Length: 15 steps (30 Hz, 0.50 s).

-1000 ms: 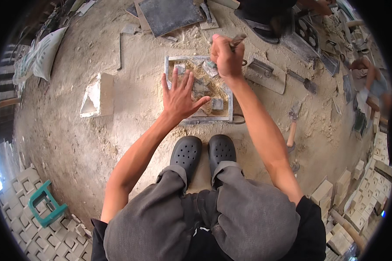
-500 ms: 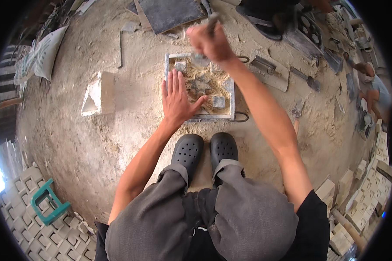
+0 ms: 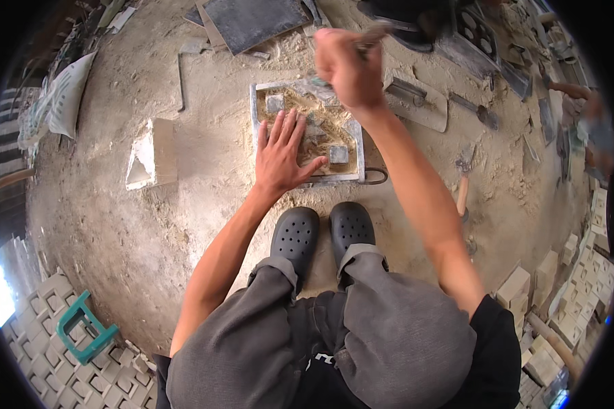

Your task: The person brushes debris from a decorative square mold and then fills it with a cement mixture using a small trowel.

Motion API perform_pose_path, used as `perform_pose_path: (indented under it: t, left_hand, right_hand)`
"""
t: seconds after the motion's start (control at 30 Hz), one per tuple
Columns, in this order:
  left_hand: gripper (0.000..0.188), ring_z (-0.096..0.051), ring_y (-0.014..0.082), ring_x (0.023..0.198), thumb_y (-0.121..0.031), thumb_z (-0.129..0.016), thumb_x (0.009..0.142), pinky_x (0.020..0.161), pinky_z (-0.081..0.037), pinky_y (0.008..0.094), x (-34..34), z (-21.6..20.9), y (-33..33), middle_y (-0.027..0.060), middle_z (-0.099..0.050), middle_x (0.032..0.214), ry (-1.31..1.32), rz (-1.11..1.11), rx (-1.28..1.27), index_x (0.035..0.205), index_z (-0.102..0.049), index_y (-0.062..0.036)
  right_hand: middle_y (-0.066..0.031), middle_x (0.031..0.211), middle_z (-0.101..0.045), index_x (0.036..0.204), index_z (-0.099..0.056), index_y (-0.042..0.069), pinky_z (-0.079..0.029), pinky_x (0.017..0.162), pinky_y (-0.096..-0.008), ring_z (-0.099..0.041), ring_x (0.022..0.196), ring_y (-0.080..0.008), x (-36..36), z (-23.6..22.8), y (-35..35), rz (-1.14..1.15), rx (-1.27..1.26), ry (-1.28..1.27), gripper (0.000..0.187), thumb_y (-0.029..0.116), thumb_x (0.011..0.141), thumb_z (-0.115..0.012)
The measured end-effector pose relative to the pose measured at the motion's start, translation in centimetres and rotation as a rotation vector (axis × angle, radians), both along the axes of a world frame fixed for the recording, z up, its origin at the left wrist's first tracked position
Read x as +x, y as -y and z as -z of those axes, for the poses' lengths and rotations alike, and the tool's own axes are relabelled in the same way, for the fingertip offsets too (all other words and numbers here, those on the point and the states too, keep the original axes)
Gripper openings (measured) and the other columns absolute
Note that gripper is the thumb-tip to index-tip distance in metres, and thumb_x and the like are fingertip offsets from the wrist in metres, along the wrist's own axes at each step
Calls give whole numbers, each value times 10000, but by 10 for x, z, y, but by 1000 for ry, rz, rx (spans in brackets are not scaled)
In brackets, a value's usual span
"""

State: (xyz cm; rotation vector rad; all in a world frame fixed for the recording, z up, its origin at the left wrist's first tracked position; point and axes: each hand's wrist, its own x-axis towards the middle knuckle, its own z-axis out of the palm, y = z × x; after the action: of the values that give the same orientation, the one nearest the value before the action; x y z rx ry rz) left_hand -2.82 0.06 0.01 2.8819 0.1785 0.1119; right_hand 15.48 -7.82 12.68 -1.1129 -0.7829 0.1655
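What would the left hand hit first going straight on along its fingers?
Likely the small grey square block just ahead of the left hand, then the far bar of the pale frame. Height is unclear in this view; it might pass over both.

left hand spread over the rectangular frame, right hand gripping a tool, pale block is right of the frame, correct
Wrong side: the head view shows the pale block left of the rectangular frame. The left hand is spread over it, the right hand gripping a tool.
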Motion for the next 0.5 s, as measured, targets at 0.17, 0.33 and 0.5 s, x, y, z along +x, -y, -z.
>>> perform_pose_path:
  t: [0.17,0.33,0.5]
  left_hand:
    - [1112,-224,325,1544,-782,-561,841,1257,-67,527,8,1,9,178,-312,1634,23,-65,-6,1553,-316,37]
    - [1150,-208,333,1546,-780,-595,825,1262,-82,505,3,3,6,225,-305,1621,21,-64,-34,1534,-310,79]
    - [1210,-201,333,1548,-812,-599,794,1264,-73,500,2,0,0,236,-283,1627,17,-71,-28,1541,-281,84]
  right_hand:
    - [41,475,-478,521,-492,129,-260,372,-273,-377,394,-44,-11,52,40,128,-93,-230,465,189,976,-561]
    - [31,518,-458,554,-444,108,-245,418,-285,-358,438,-55,-14,41,44,156,-191,-295,465,196,1002,-533]
    - [39,502,-446,559,-433,93,-253,417,-282,-366,432,-53,-31,-10,61,234,89,-275,451,170,995,-520]
